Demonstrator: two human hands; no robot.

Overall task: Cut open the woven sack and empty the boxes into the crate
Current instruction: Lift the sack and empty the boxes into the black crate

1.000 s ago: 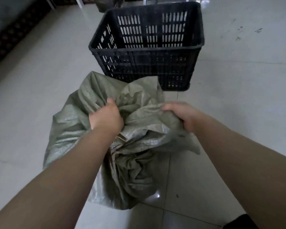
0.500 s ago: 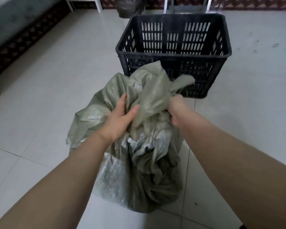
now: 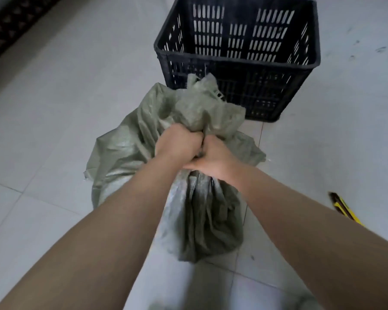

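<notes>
A grey-green woven sack [image 3: 130, 157] sits crumpled on the tiled floor in the middle of the head view. My left hand [image 3: 177, 142] and my right hand [image 3: 213, 157] are side by side, both fisted around the sack's gathered neck, knuckles touching. The loose top of the sack [image 3: 202, 106] bunches above my fists. A black slotted plastic crate [image 3: 235, 61] stands just behind the sack, and nothing shows inside it. No boxes are visible; the sack's contents are hidden.
A yellow and black tool [image 3: 343, 209] lies on the floor at the right, partly behind my right forearm. A dark patterned strip [image 3: 11, 25] runs along the far left edge. Pale floor tiles [image 3: 65, 90] surround sack and crate.
My hands have come together from gripping the sack's mouth apart and now clench its bunched neck. The view has tilted down and closer to the crate.
</notes>
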